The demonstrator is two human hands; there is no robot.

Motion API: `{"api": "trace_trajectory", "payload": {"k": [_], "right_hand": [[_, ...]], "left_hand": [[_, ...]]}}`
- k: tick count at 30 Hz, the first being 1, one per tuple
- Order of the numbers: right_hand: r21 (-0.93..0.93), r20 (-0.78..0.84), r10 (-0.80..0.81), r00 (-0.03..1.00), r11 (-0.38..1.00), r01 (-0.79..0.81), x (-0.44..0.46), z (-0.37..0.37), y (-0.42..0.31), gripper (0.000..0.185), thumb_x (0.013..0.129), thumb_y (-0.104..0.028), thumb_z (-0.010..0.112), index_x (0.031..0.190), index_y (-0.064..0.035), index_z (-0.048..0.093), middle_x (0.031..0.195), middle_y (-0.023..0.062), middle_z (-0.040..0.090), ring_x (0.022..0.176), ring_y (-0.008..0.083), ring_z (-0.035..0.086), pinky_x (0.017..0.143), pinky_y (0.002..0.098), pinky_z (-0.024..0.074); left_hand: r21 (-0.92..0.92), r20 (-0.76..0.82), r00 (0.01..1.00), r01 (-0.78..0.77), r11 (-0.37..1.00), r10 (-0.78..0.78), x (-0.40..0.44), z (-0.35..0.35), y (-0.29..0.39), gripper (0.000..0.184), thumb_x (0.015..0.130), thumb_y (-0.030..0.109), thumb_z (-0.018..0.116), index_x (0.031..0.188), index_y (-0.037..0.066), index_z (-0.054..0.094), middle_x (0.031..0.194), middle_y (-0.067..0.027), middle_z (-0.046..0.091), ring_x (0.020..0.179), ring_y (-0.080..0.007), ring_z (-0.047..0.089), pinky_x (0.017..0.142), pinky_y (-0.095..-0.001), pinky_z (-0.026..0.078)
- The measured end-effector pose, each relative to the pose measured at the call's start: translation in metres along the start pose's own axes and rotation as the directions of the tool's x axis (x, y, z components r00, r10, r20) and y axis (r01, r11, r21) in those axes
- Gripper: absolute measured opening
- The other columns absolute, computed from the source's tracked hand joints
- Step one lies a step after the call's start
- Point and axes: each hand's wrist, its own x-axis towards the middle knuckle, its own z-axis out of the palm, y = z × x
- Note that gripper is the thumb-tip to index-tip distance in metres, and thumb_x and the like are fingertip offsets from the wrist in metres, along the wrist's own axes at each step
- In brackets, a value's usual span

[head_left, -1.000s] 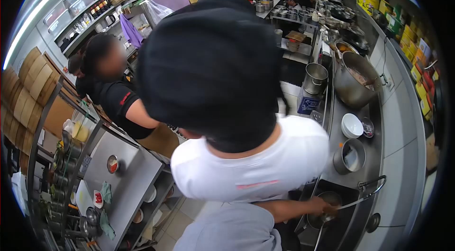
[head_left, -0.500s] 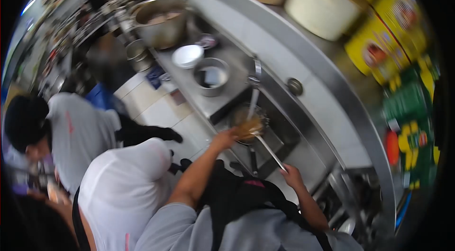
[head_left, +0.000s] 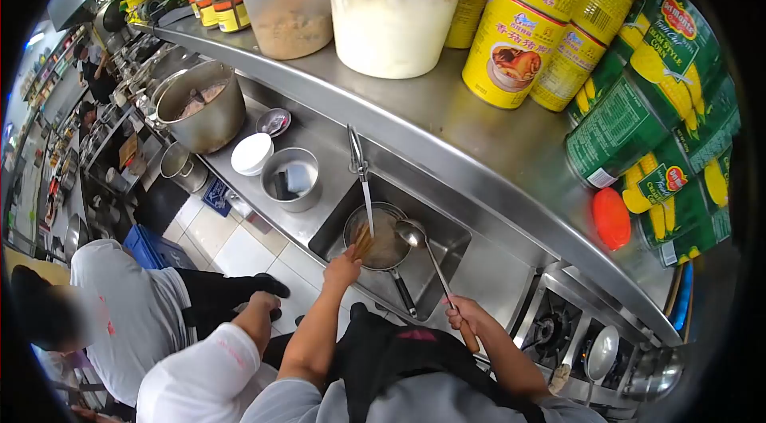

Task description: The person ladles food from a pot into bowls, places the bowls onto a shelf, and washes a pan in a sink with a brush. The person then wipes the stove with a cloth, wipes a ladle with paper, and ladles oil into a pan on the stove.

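My left hand (head_left: 343, 270) is closed around a brown bamboo brush (head_left: 364, 244), its bristles over the near left part of a frying pan (head_left: 389, 251). The pan sits in the metal sink (head_left: 455, 259) with cloudy liquid in it, and its black handle (head_left: 404, 294) points toward me. A ladle (head_left: 436, 265) is gripped in my right hand (head_left: 467, 318) by its wooden-ended handle. Its bowl (head_left: 411, 233) is at the pan's right rim; contact cannot be made out. The tap (head_left: 357, 153) stands behind the sink, with a pale spout or water stream over the pan.
Left of the sink are a metal pot (head_left: 290, 180), white bowls (head_left: 252, 154) and a large stockpot (head_left: 201, 108). A shelf (head_left: 447, 132) with tubs and cans overhangs behind. Gas burners (head_left: 550, 330) lie to the right. Two people (head_left: 132, 303) stand close on my left.
The ladle's bowl has come away from the brush to the pan's right side. My view has shifted and sharpened, showing more of the shelf. Both hands keep their tools.
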Motion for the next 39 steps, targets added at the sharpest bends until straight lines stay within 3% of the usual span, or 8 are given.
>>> {"api": "trace_trajectory", "payload": {"k": [2,5,7,11,14,24,32,39], "right_hand": [[0.436,0.360,0.111,0.926,0.858,-0.272,0.011,-0.021,0.013,0.026,0.104,-0.034,0.060,0.106,-0.0085,0.054,0.062,-0.0040,0.039,0.046,0.0061,0.039,0.041,0.0245,0.0375],[0.655,0.591,0.128,0.797,0.501,-0.566,-0.003,-0.005,-0.007,0.028,0.102,-0.032,0.064,0.101,-0.0063,0.053,0.061,-0.0057,0.039,0.045,0.0028,0.038,0.040,0.0204,0.0327],[0.598,0.631,0.119,0.767,0.555,-0.578,-0.009,0.008,-0.010,0.030,0.104,-0.032,0.062,0.094,-0.0058,0.051,0.061,-0.0066,0.038,0.045,0.0007,0.037,0.040,0.0178,0.0322],[0.093,0.334,0.050,0.941,0.992,-0.086,0.008,-0.007,0.020,0.026,0.102,-0.028,0.063,0.099,-0.0044,0.051,0.065,-0.0017,0.049,0.047,0.0090,0.049,0.042,0.0234,0.0419],[-0.875,-0.124,-0.610,0.783,0.439,0.203,-0.014,-0.027,0.048,0.032,0.091,-0.021,0.070,0.103,-0.0012,0.047,0.074,0.0218,0.061,0.070,0.0381,0.068,0.059,0.0474,0.0513],[-0.813,-0.173,-0.570,0.803,0.543,0.211,-0.030,-0.077,0.163,0.024,0.091,-0.014,0.064,0.110,-0.0030,0.053,0.093,0.0310,0.066,0.093,0.0527,0.063,0.079,0.0581,0.0495],[-0.777,-0.065,-0.622,0.780,0.522,0.352,-0.050,-0.089,0.206,0.028,0.088,-0.014,0.061,0.114,-0.0074,0.054,0.097,0.0280,0.065,0.097,0.0503,0.063,0.081,0.0568,0.0487],[-0.650,-0.515,-0.550,0.657,0.751,0.119,-0.133,-0.104,0.262,0.033,0.089,-0.013,0.062,0.121,-0.0124,0.053,0.085,0.0267,0.067,0.083,0.0488,0.066,0.075,0.0592,0.0505]], "left_hand": [[-0.020,0.003,1.000,-0.023,1.000,0.023,-0.021,-0.031,0.025,0.066,0.095,0.044,0.061,0.156,0.032,0.038,0.124,-0.0230,0.069,0.112,-0.0423,0.067,0.096,-0.0514,0.053],[-0.015,0.028,0.994,-0.106,0.994,0.106,-0.030,-0.028,0.051,0.067,0.095,0.042,0.062,0.157,0.032,0.038,0.121,-0.0212,0.071,0.112,-0.0395,0.069,0.096,-0.0495,0.054],[0.245,0.274,0.950,-0.219,0.945,0.149,-0.037,-0.022,0.070,0.065,0.096,0.039,0.062,0.156,0.032,0.039,0.119,-0.0199,0.072,0.109,-0.0390,0.070,0.093,-0.0503,0.055],[0.326,0.200,0.974,-0.172,0.929,0.110,-0.016,0.012,0.030,0.067,0.096,0.040,0.062,0.157,0.033,0.036,0.111,-0.0203,0.074,0.104,-0.0382,0.072,0.090,-0.0517,0.057],[0.305,0.216,0.974,-0.140,0.942,0.075,-0.045,-0.016,0.025,0.065,0.096,0.042,0.061,0.156,0.031,0.038,0.111,-0.0225,0.073,0.103,-0.0407,0.071,0.088,-0.0522,0.056],[0.221,0.137,0.990,-0.062,0.973,0.032,-0.062,-0.017,0.004,0.067,0.095,0.044,0.060,0.157,0.029,0.037,0.116,-0.0243,0.071,0.105,-0.0457,0.068,0.092,-0.0564,0.053],[0.030,0.090,0.923,-0.378,0.925,0.374,-0.033,0.002,-0.026,0.063,0.095,0.031,0.061,0.153,0.017,0.043,0.125,-0.0254,0.067,0.112,-0.0468,0.065,0.094,-0.0526,0.052],[-0.084,0.191,0.966,-0.163,0.983,0.176,-0.013,0.011,-0.027,0.062,0.092,0.025,0.064,0.150,0.007,0.049,0.131,-0.0264,0.065,0.122,-0.0442,0.062,0.102,-0.0464,0.049]]}}
